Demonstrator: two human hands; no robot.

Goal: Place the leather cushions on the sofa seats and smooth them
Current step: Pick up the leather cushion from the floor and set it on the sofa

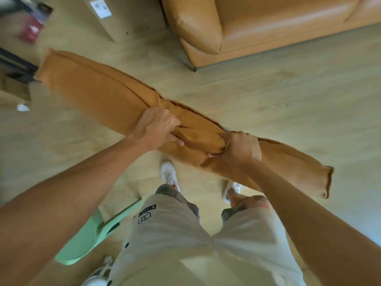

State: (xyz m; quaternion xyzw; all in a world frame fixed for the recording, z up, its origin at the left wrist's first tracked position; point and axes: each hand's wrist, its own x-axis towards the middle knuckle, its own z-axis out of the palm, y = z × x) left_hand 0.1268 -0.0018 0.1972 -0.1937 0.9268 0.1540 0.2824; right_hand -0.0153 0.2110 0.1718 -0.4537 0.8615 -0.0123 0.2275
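Head view: we hold one long tan cushion (pixel 99 89) in the air above the pale wood floor (pixel 268 100), running from far left to near right. Our left hand (pixel 157 127) clamps fingers over its top edge near the middle, bunching the cover. Our right hand (pixel 237 149) is fisted around a fold just to the right. The tan leather sofa (pixel 257 25) stands far right, apart from the cushion. White shoes (pixel 169 172) below; a green object (pixel 88 238) near left.
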